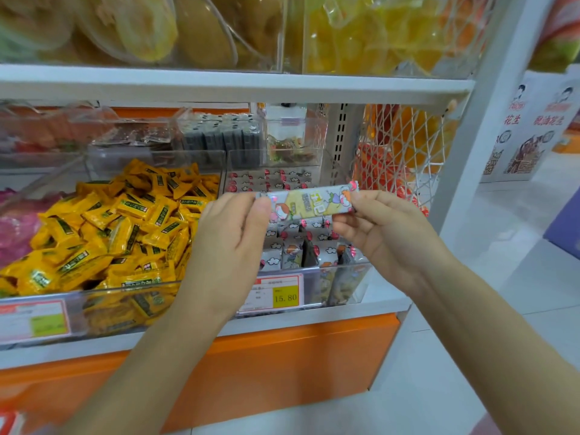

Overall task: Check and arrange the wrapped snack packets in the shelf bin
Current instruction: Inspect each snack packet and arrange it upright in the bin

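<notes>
A long wrapped snack packet (309,200) with cartoon figures and a pale yellow panel is held level in the air above a clear shelf bin (342,285). My left hand (233,243) pinches its left end. My right hand (381,229) pinches its right end. Inside the bin, several matching packets (293,252) stand upright in rows, partly hidden behind my hands and the held packet. A price tag (277,295) reading 15.80 is fixed to the bin's front wall.
A clear bin of yellow wrapped candies (122,224) sits to the left. Pink packets (15,230) lie at the far left. Smaller clear boxes (219,136) stand behind. A white net bag of orange goods (398,155) hangs on the right. A white shelf board (235,84) runs overhead.
</notes>
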Demonstrator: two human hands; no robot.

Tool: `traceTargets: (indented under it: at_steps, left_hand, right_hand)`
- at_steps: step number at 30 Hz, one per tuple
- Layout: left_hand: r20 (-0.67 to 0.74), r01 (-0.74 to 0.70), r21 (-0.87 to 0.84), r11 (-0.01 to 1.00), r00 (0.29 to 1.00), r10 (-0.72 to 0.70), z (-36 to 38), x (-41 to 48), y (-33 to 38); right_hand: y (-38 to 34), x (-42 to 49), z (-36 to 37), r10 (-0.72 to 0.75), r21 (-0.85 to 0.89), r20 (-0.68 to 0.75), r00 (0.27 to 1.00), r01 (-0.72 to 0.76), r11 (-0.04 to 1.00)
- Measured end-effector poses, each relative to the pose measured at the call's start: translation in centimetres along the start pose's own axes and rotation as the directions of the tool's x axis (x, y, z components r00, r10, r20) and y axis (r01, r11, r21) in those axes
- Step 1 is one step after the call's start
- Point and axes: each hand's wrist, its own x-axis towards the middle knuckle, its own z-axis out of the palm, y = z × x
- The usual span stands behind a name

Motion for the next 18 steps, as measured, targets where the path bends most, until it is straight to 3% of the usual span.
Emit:
traceTargets:
  at_steps: [3, 6, 12, 18]
  left_hand:
    - [0.018, 0.151, -0.265, 0.952, 0.988, -0.152, -0.2, 0.0, 0.7]
    - [0.045, 0.257, -0.421, 0.870, 0.964, -0.263, -0.4, 0.1, 0.8]
    - [0.089, 0.335, -0.493, 0.803, 0.938, -0.336, -0.8, 0.4, 0.6]
    - [0.195, 0.381, -0.633, 0.674, 0.921, -0.337, -1.1, 0.2, 0.8]
  right_hand:
    - [0.1, 0.0, 0.2, 0.024, 0.018, 0.064, 0.998, -0.025, 1.000]
    - [0.2, 0.1, 0.3, 0.030, 0.013, 0.099, 0.995, -0.032, 0.999]
    - [0.2, 0.1, 0.1, 0.035, 0.054, 0.073, 0.997, -0.039, 0.998]
    - [0.1, 0.2, 0.2, 0.047, 0.181, 0.050, 0.998, -0.055, 0.982]
